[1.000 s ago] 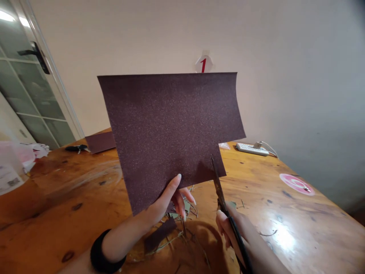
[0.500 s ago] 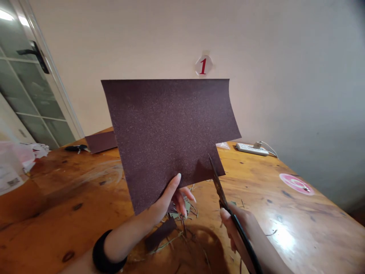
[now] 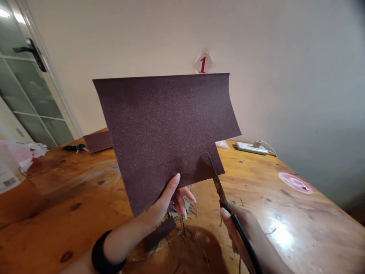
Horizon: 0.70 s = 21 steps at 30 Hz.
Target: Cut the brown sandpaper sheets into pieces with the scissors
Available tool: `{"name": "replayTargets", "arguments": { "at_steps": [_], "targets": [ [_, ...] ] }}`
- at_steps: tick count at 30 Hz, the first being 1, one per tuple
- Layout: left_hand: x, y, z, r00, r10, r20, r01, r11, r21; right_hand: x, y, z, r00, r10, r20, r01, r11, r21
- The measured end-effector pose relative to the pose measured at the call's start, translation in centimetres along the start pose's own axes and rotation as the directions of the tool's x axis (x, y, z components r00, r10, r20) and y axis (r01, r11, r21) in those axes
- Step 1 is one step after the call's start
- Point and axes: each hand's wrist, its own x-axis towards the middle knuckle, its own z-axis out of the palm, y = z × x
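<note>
A large sheet of dark brown speckled paper (image 3: 168, 121) is held up in front of me, with a rectangular notch out of its lower right corner. My left hand (image 3: 171, 196) pinches its bottom edge, thumb on the near face and fingers behind. In my right hand (image 3: 242, 224) is a pair of scissors (image 3: 216, 180) with dark blades and black handles. The blades point up at the paper's lower right part, left of the notch's tab. One blade lies over the near face; whether the other is behind the sheet cannot be seen.
Below my hands, thin dry strips and a dark paper scrap (image 3: 159, 234) lie on the wooden table (image 3: 94, 232). Another brown paper piece (image 3: 98, 141) and keys (image 3: 75, 147) lie back left. A plastic container (image 3: 10, 167) stands left. A power strip (image 3: 251, 147) and a pink round sticker (image 3: 295, 182) are right.
The paper's left side has swung slightly left and its top right edge has risen a little. My hands and the scissors stay nearly in place. The view has shifted slightly.
</note>
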Motion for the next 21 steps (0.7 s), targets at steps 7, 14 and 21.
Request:
{"name": "replayTargets", "arguments": {
  "at_steps": [7, 14, 21],
  "targets": [
    [-0.15, 0.65, 0.02, 1.000, -0.001, 0.031, -0.001, 0.999, 0.039, -0.15, -0.31, 0.16, 0.998, 0.001, -0.065, 0.001, 0.999, 0.033],
    [0.18, 0.27, 0.08, 0.999, -0.026, 0.047, 0.025, 0.999, 0.021, 0.14, 0.19, 0.29, 0.998, -0.035, -0.053, 0.036, 0.999, 0.010],
    [0.04, 0.71, 0.26, 1.000, -0.018, 0.025, 0.018, 1.000, 0.004, -0.08, 0.06, 0.11, 0.999, 0.020, -0.036, -0.019, 0.999, 0.025]
  ]
}}
